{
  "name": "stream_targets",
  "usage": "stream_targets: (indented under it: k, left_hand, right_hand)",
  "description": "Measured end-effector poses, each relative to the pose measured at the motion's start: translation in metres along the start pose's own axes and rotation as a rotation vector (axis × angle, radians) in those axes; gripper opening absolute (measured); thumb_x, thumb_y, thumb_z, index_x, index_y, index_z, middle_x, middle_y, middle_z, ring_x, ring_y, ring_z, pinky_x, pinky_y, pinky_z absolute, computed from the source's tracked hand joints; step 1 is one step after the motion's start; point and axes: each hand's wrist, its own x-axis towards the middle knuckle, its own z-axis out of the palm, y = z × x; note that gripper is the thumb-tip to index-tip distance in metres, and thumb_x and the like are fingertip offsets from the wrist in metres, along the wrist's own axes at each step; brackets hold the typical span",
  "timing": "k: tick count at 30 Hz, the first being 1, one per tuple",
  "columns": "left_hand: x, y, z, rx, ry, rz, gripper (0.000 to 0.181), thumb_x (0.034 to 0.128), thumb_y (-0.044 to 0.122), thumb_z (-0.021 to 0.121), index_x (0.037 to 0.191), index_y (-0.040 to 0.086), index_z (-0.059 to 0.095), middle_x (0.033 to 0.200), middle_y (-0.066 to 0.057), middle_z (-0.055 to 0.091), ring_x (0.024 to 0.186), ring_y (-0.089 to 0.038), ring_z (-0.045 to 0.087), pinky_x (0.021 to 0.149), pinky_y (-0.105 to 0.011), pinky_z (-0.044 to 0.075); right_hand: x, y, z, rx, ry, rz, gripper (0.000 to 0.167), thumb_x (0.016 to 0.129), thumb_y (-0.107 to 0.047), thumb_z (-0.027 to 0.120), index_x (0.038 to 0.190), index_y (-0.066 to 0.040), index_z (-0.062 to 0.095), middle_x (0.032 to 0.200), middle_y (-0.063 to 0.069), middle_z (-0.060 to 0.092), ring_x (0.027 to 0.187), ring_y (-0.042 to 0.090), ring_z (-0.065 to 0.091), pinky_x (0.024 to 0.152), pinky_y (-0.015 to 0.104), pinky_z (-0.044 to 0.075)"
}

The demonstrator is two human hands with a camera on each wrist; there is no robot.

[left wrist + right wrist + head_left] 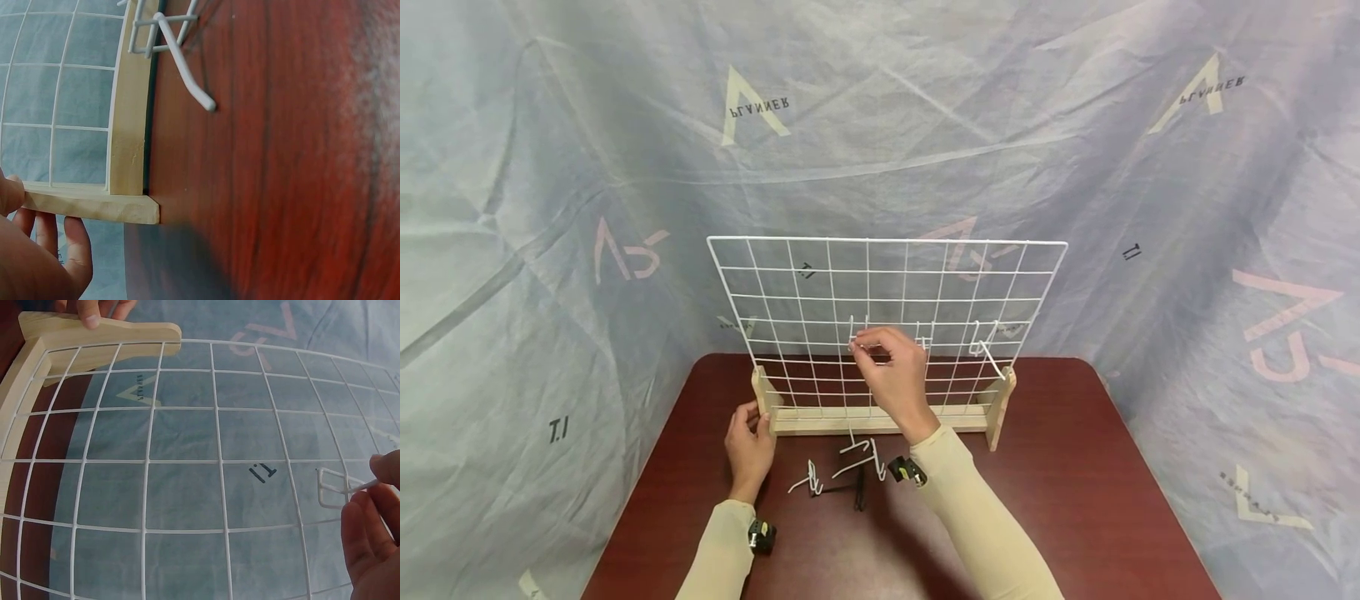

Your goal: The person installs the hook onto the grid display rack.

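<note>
A white wire grid panel stands upright in a wooden stand. My right hand is at the middle of the grid, pinching the stem of a white wire hook between thumb and fingers. The hook's back frame lies against the grid wires; whether it is latched I cannot tell. At the stand's left end, my left hand grips the wooden side foot, thumb on one side and fingers on the other. Another white hook hangs at the grid's right, and one more is partly hidden behind my right hand.
Loose white hooks and a black hook lie on the red-brown table in front of the stand, below my right forearm. Grey printed sheeting surrounds the table at the back and sides.
</note>
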Motion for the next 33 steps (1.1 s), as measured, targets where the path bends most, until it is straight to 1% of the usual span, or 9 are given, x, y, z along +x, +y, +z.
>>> stream_targets:
  k: [6,9,13,16,19,23,27,29,33]
  left_hand:
    - [0.001,0.003,-0.001,0.002,-0.014,-0.002,0.027,0.0997,0.001,0.070,0.126,-0.001,0.065,0.121,-0.024,0.067,0.113,-0.043,0.071,0.090,-0.058,0.059]
    - [0.002,0.004,-0.002,0.003,-0.016,-0.005,0.027,0.0998,0.001,0.070,0.127,-0.001,0.065,0.121,-0.024,0.067,0.113,-0.042,0.071,0.090,-0.058,0.059]
    - [0.002,0.004,-0.002,0.002,-0.017,-0.008,0.027,0.1002,0.002,0.069,0.127,-0.001,0.065,0.122,-0.024,0.067,0.113,-0.042,0.070,0.090,-0.058,0.059]
    - [0.003,0.004,-0.002,0.002,-0.018,-0.009,0.027,0.1004,0.002,0.069,0.127,-0.001,0.065,0.122,-0.024,0.067,0.114,-0.042,0.070,0.090,-0.058,0.059]
    - [0.003,0.003,-0.002,0.004,-0.015,-0.013,0.027,0.1005,0.002,0.069,0.127,-0.001,0.065,0.122,-0.024,0.067,0.113,-0.042,0.070,0.090,-0.058,0.059]
    - [0.002,0.003,-0.002,0.007,-0.006,-0.014,0.027,0.1000,0.001,0.069,0.126,-0.001,0.065,0.121,-0.023,0.067,0.112,-0.041,0.071,0.089,-0.058,0.058]
    - [0.001,0.003,-0.002,0.012,0.001,-0.007,0.026,0.0987,0.001,0.071,0.124,-0.001,0.066,0.119,-0.023,0.068,0.110,-0.041,0.072,0.087,-0.057,0.059]
    - [0.000,0.003,-0.001,0.012,0.003,-0.002,0.025,0.0979,0.000,0.072,0.123,-0.001,0.067,0.118,-0.023,0.068,0.110,-0.041,0.072,0.086,-0.054,0.059]
    - [0.001,0.003,-0.001,0.020,0.012,0.013,0.025,0.0974,0.000,0.072,0.122,0.000,0.067,0.118,-0.023,0.068,0.109,-0.040,0.072,0.084,-0.036,0.058]
  right_hand:
    - [-0.002,0.003,0.001,0.005,0.006,-0.008,0.007,0.085,-0.003,0.085,0.087,-0.009,0.081,0.096,0.008,0.082,0.090,0.020,0.078,0.073,0.032,0.061]
    - [-0.003,0.003,0.001,-0.008,-0.002,-0.005,0.004,0.086,-0.007,0.085,0.087,-0.008,0.081,0.096,0.007,0.082,0.090,0.021,0.078,0.073,0.033,0.061]
    - [-0.005,0.004,0.001,-0.025,-0.017,0.001,0.006,0.087,-0.013,0.085,0.088,-0.008,0.082,0.097,0.004,0.082,0.090,0.020,0.078,0.074,0.037,0.060]
    - [-0.007,0.006,0.003,-0.024,-0.024,-0.003,0.006,0.087,-0.014,0.085,0.089,-0.008,0.083,0.098,0.006,0.082,0.091,0.020,0.078,0.078,0.037,0.061]
    - [-0.008,0.006,0.004,-0.019,-0.026,-0.012,0.006,0.086,-0.012,0.085,0.089,-0.008,0.084,0.097,0.008,0.082,0.092,0.020,0.079,0.079,0.037,0.061]
    - [-0.011,0.006,0.003,-0.023,-0.033,-0.001,0.008,0.085,-0.013,0.087,0.091,-0.009,0.084,0.100,0.006,0.083,0.093,0.019,0.079,0.081,0.035,0.060]
    - [-0.016,0.007,0.002,-0.018,-0.041,0.017,0.011,0.084,-0.014,0.089,0.093,-0.011,0.084,0.103,0.005,0.083,0.095,0.019,0.079,0.078,0.033,0.061]
    - [-0.018,0.008,0.001,-0.014,-0.041,0.023,0.012,0.083,-0.014,0.089,0.094,-0.012,0.084,0.104,0.005,0.083,0.097,0.020,0.079,0.077,0.033,0.061]
    - [-0.022,0.011,0.001,-0.011,-0.045,0.036,0.014,0.084,-0.017,0.090,0.096,-0.012,0.084,0.105,0.002,0.083,0.100,0.020,0.078,0.082,0.035,0.061]
